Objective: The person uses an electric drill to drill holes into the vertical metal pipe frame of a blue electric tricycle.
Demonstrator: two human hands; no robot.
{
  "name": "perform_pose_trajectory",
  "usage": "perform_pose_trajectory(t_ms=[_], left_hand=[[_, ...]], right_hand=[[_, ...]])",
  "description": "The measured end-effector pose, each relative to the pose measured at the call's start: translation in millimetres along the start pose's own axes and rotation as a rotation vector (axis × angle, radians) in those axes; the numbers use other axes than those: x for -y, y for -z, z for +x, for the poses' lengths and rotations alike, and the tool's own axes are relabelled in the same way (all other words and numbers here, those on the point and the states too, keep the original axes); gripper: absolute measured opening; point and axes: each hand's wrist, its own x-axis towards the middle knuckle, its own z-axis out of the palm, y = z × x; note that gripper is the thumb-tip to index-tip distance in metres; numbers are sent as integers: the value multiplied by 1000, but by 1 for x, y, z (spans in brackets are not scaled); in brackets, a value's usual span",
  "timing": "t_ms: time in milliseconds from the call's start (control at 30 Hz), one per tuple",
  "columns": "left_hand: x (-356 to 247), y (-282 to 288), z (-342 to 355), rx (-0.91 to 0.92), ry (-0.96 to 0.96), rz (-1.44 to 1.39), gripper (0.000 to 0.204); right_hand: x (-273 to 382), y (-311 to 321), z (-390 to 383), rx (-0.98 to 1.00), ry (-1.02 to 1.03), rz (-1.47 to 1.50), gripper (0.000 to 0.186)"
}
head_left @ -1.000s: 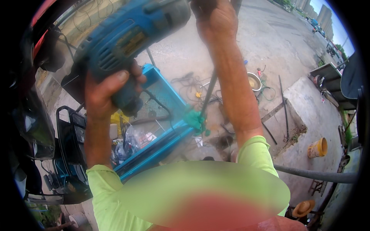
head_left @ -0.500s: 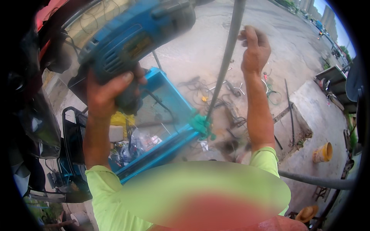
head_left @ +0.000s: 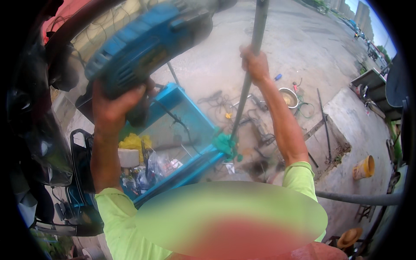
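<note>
**A:** Drill first: where is it?

**B:** The blue power drill (head_left: 147, 41) fills the view from ten to twelve o'clock, blurred, its body tilted with the front end rising toward twelve. The left hand (head_left: 113, 104) sits under it at nine o'clock, fingers clenched around the dark grip.

**A:** And the other hand?

**B:** The right hand (head_left: 256, 65) is raised at one o'clock, fingers wrapped tight on a grey metal pole (head_left: 250, 73). The pole runs from the top edge down toward the centre, where it ends at a green fitting (head_left: 225, 145).

**A:** What lies below?

**B:** A blue cart (head_left: 186, 130) at the centre, with a yellow cloth (head_left: 134, 142), a white roll (head_left: 128, 157) and small clutter in it at seven o'clock. On the concrete ground (head_left: 303, 39), tools and cables (head_left: 255, 117) are scattered near a round metal bowl (head_left: 288, 97) at two o'clock. A yellow bucket (head_left: 364, 167) stands at four o'clock, well apart from the hands. Both sleeves are lime green.
</note>
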Motion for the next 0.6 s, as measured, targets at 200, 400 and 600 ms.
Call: perform_pose_trajectory(t_ms=[200,400,600], left_hand=[[-2,4,4,8,9,-1,41],[-1,7,6,24,-14,2,40],[0,7,5,37,3,14,37]], right_hand=[[-3,-2,1,-44,-15,14,29],[-3,-1,1,-43,-5,11,28],[-2,0,0,-48,0,-35,28]])
